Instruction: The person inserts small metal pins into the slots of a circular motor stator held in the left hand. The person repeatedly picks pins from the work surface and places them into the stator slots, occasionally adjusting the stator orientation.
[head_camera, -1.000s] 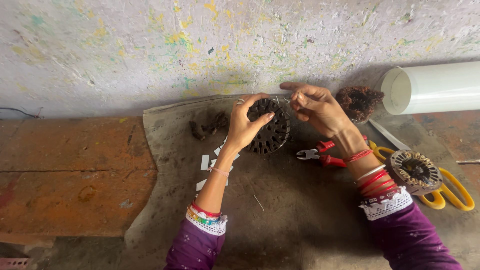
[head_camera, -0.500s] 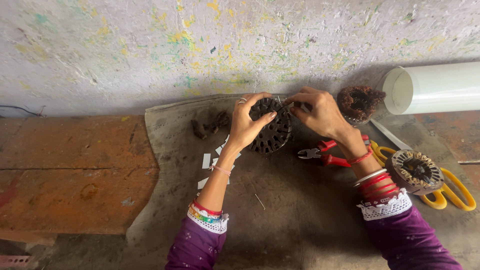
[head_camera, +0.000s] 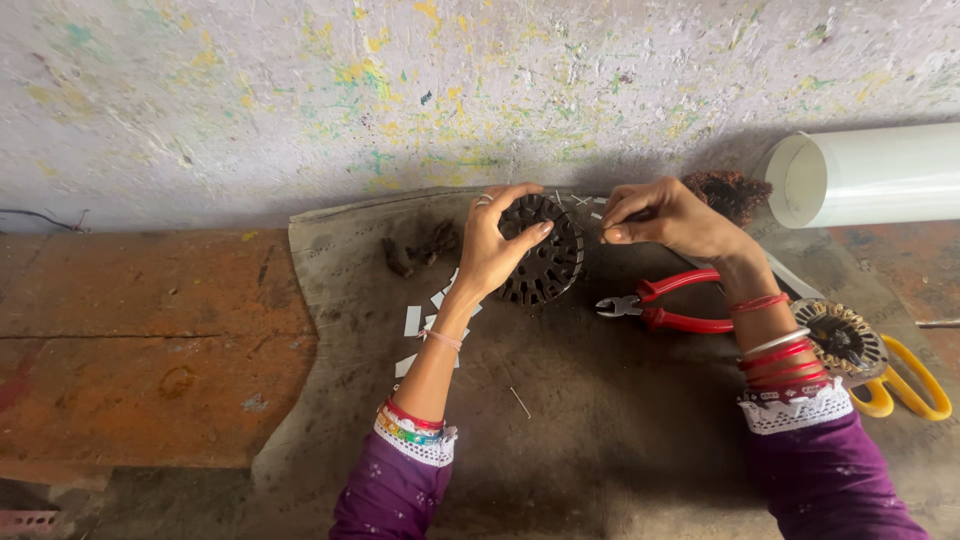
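My left hand (head_camera: 497, 243) grips a dark round slotted metal core (head_camera: 545, 258), held upright on its edge over a dusty mat (head_camera: 600, 420). My right hand (head_camera: 665, 215) is just right of the core, its thumb and forefinger pinched on something thin that is too small to make out. Red-handled pliers (head_camera: 665, 303) lie on the mat below my right hand.
A second round core with pale windings (head_camera: 842, 340) lies by my right wrist, next to yellow-handled scissors (head_camera: 905, 385). A white pipe (head_camera: 870, 175) lies at the back right, a dark tangle of wire (head_camera: 728, 192) beside it. Small white strips (head_camera: 425, 322) and dark scraps (head_camera: 415, 250) lie on the mat.
My right hand moved in against the core's right edge, then drew back a little to the right with its fingers still pinched. My left hand kept hold of the core.
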